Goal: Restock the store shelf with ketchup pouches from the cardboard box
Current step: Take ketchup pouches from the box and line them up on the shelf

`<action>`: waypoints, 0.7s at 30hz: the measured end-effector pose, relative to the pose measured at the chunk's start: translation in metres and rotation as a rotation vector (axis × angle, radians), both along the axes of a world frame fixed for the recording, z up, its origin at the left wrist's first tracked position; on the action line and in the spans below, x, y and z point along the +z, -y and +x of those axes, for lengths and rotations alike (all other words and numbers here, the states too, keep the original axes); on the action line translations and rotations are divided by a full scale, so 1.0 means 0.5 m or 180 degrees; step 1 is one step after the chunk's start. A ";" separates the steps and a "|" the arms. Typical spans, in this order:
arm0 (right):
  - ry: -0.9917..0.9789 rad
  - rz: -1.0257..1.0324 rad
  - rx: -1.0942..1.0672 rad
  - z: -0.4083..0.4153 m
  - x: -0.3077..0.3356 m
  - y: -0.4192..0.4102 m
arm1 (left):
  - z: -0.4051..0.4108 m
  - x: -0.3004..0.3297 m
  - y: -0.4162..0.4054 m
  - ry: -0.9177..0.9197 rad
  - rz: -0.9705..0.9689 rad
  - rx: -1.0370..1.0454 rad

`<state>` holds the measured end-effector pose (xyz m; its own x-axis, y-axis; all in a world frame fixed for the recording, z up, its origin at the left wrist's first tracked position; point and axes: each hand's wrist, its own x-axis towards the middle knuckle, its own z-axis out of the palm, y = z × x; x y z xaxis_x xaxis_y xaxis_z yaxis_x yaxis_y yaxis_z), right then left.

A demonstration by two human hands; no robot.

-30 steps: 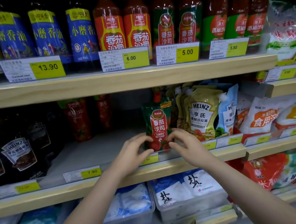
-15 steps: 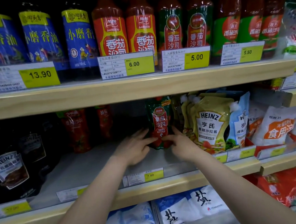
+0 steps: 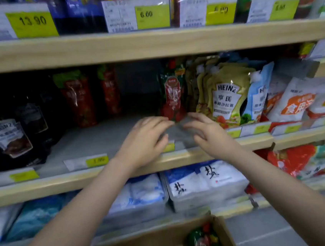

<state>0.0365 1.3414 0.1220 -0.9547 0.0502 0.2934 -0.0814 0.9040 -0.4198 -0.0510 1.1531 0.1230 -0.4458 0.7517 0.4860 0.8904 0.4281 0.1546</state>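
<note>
Standing on the middle shelf (image 3: 102,135), left to right: dark Heinz sauce bottles (image 3: 9,139), two red ketchup pouches (image 3: 79,103) set well back, one upright ketchup pouch (image 3: 171,93), then Heinz salad dressing pouches (image 3: 225,98) just beside it. Left hand (image 3: 145,140) and right hand (image 3: 209,134) hover over the shelf edge just below that upright pouch, fingers loosely curled, each grip holding nothing; whether fingertips touch the pouch cannot be told through blur. Cardboard box (image 3: 160,243) sits at bottom, with more pouches (image 3: 205,240) inside.
</note>
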 end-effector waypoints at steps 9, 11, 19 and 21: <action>0.0421 0.0136 -0.0268 0.297 -0.219 0.000 | 0.227 -0.296 0.023 0.1678 0.0084 -0.0623; 0.0622 0.0002 -0.0457 0.343 -0.282 -0.007 | 0.233 -0.369 0.021 0.2005 -0.0082 -0.0490; 0.1495 -0.0793 -0.0943 0.440 -0.469 0.015 | 0.263 -0.572 -0.010 0.2597 -0.0880 -0.0370; 0.1521 -0.1055 -0.1061 0.443 -0.490 0.026 | 0.269 -0.598 -0.024 0.2747 -0.1026 -0.0309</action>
